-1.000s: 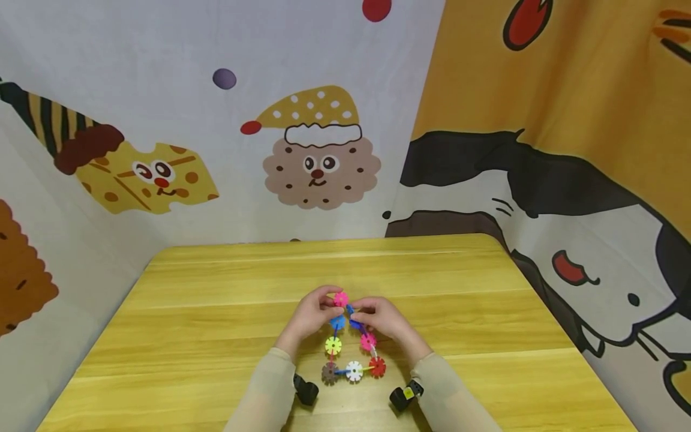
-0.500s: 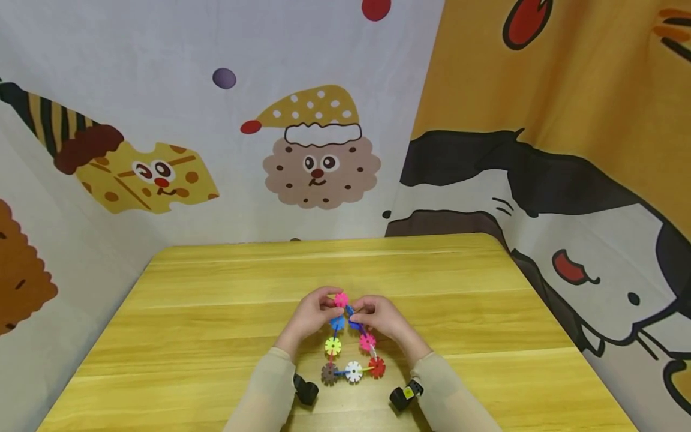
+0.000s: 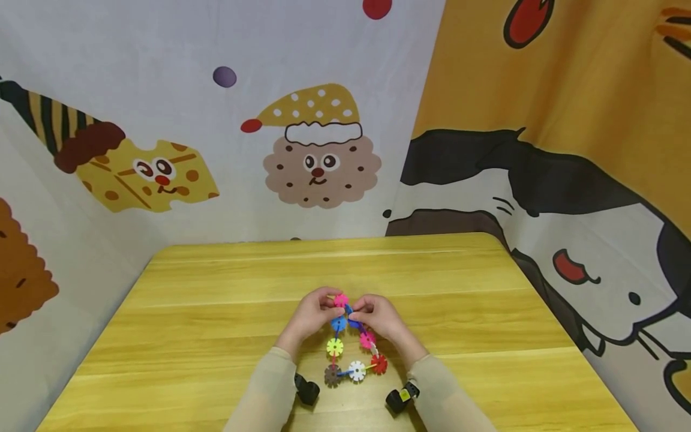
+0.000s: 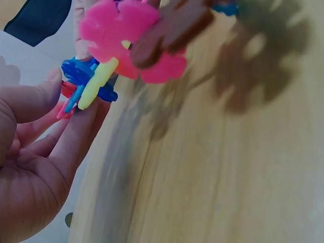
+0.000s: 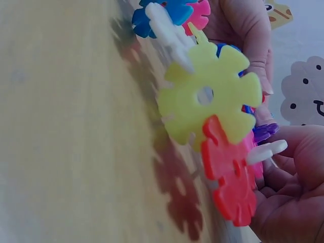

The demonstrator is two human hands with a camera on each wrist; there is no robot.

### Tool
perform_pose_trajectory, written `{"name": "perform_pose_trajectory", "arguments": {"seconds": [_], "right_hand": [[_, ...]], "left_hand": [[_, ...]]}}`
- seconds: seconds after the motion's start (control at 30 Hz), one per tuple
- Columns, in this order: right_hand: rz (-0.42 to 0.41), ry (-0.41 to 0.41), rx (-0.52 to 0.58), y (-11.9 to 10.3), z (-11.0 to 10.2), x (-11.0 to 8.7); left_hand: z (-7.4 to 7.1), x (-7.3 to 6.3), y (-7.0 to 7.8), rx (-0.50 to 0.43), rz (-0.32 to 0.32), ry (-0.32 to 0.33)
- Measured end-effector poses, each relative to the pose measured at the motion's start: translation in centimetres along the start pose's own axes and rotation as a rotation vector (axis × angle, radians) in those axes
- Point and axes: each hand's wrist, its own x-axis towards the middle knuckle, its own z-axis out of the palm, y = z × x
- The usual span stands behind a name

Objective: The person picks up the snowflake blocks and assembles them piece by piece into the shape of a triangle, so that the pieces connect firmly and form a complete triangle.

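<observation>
A chain of notched plastic snowflake discs hangs in a rough triangle between my hands. My left hand (image 3: 312, 315) pinches the top end, between a pink disc (image 3: 341, 299) and a light blue disc (image 3: 338, 324). The right hand (image 3: 379, 316) holds the other upper side, at a dark blue disc (image 3: 354, 323). Below are a yellow disc (image 3: 335, 347), a brown disc (image 3: 333, 376), a white disc (image 3: 357, 371), a red disc (image 3: 379, 364) and a second pink disc (image 3: 367, 340). Edge-on discs link them. Fingers partly hide where the two ends come close.
The wood-grain table (image 3: 227, 288) lies under the chain, which casts shadows on it in both wrist views. Black wrist cameras (image 3: 307, 392) sit under the sleeves. A cartoon-printed curtain (image 3: 324, 54) stands behind the table's far edge.
The right hand has shifted slightly left, toward the left hand. The lower discs have swung a little to the right. The left hand stays almost in place.
</observation>
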Motion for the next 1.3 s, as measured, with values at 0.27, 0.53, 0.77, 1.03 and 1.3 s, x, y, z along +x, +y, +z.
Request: {"name": "perform_pose_trajectory", "arguments": {"seconds": [0.27,0.53,0.77,1.03,1.3], "right_hand": [[-0.024,0.033,0.011,-0.17,0.28,-0.21],[-0.041,0.048,0.031,0.01,0.44,-0.25],[-0.051,0.067,0.023,0.19,0.63,-0.08],[-0.054,0.080,0.020,0.26,0.73,0.03],[-0.065,0.095,0.030,0.38,0.91,0.02]], "left_hand": [[0.09,-0.03,0.13,0.001,-0.016,0.015],[0.03,-0.24,0.03,-0.014,-0.034,0.013],[0.11,-0.36,-0.19,-0.034,-0.031,0.033],[0.14,-0.35,-0.42,-0.042,-0.022,0.037],[0.21,-0.34,-0.53,-0.030,0.005,0.048]]}}
